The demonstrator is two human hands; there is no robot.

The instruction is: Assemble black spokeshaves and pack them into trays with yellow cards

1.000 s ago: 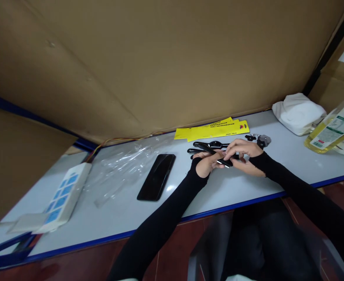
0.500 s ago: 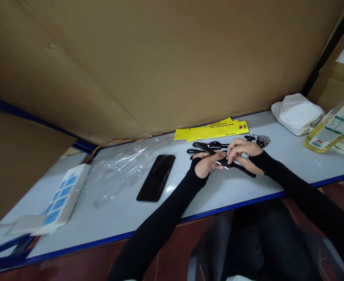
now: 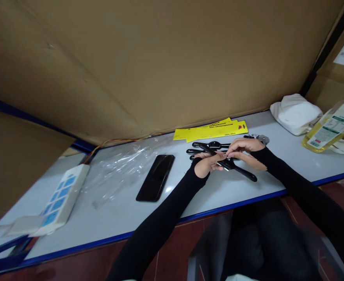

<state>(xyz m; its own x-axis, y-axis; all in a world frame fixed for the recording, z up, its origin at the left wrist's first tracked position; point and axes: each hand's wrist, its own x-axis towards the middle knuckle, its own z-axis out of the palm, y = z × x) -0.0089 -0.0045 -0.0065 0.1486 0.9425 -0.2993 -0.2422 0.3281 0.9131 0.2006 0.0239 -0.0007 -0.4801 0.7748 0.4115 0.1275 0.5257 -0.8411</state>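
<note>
My left hand (image 3: 205, 166) is closed around a black spokeshave (image 3: 245, 173), which tilts down to the right with a bright metal edge at its middle. My right hand (image 3: 245, 150) pinches a small silvery piece, possibly a screw or nut, at the spokeshave's middle; the fingertips partly hide it. Behind my hands, more black spokeshaves (image 3: 214, 144) lie side by side on the table, partly covered by the held one. Loose metal parts (image 3: 261, 138) sit just past my right hand, partly hidden by it.
Yellow printed cards (image 3: 215, 132) lie along the cardboard wall. On the left are a black phone (image 3: 155, 178), clear plastic wrap (image 3: 117, 171) and a white power strip (image 3: 68, 199). A bottle of yellow liquid (image 3: 330, 127) and a white cloth bundle (image 3: 296, 114) stand at right.
My right fingers have drawn together into a pinch at the spokeshave's middle. The spokeshave's right handle has dipped slightly, and my right hand now covers more of the loose metal parts.
</note>
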